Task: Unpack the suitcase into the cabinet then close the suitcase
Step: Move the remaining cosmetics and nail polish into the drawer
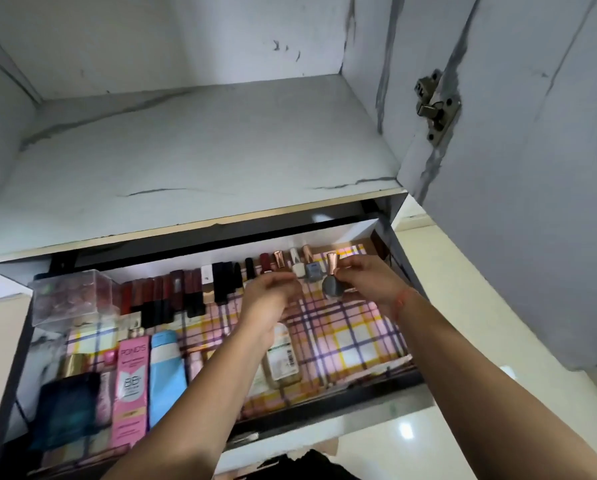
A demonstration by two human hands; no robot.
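drawer point(325, 408) open, right hand point(370, 280) pinching grey polish bottle point(332, 288) inside

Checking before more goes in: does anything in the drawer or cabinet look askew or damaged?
The clear box looks tilted at the drawer's back left corner. The shelf edge looks chipped. The liner is wrinkled front right. The grey bottle in the right hand looks fine.

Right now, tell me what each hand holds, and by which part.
The right hand pinches the grey nail polish bottle, grip at the neck below its rose-gold cap. The left hand is curled; any hold cannot be told.
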